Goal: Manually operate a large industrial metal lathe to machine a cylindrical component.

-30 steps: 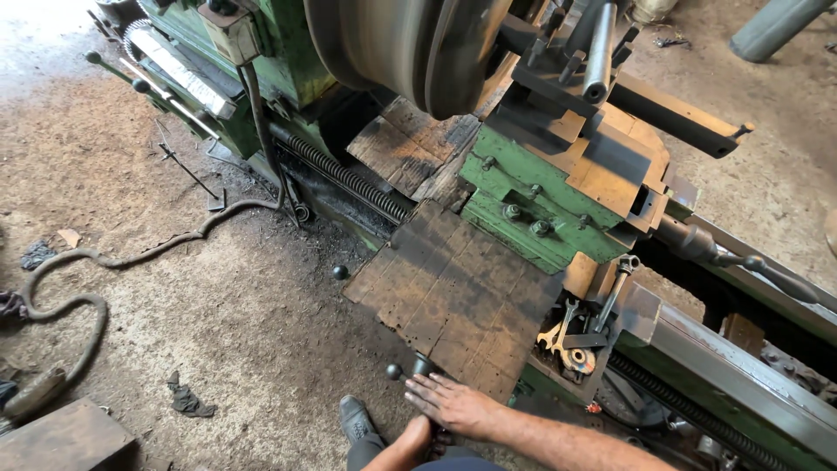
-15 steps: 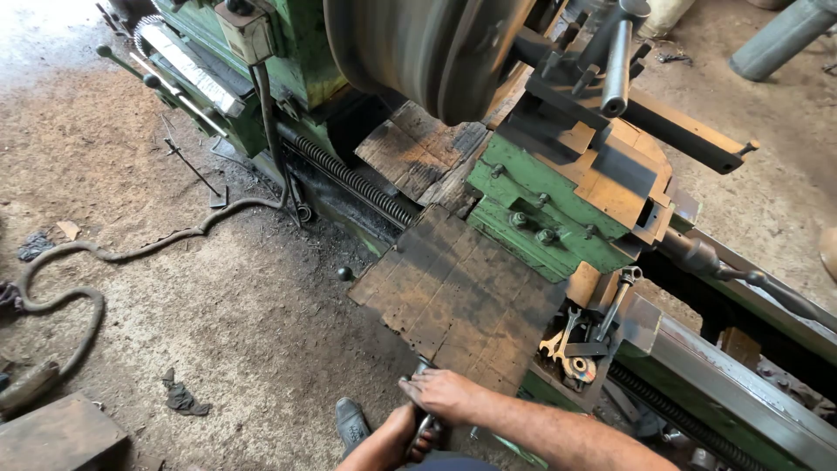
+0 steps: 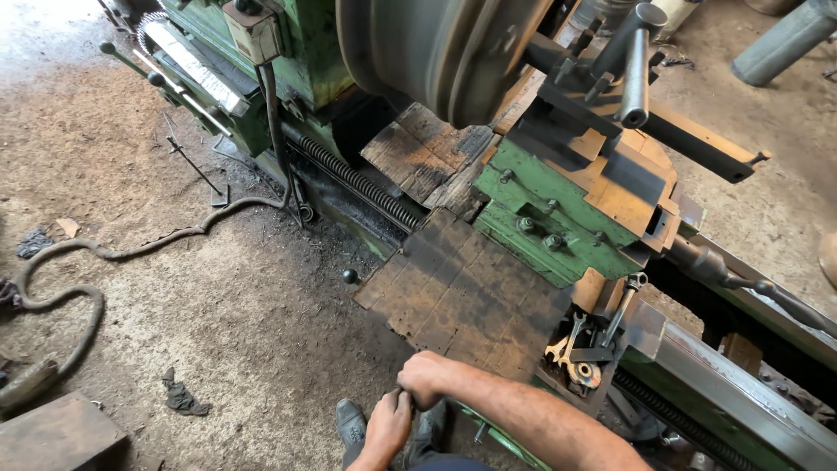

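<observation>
Both hands now meet at six o'clock: right hand (image 3: 425, 378) fisted, seemingly around the lathe's carriage handle, hidden beneath, left hand (image 3: 387, 425) pinching beside it below the dark board (image 3: 466, 292). Cranking seems underway; next needs steady rotation.

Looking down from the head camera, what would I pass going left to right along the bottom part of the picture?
Wooden block → dark rag → left hand → right hand → wrenches in the lathe's tray → steel lathe bed rail.
</observation>
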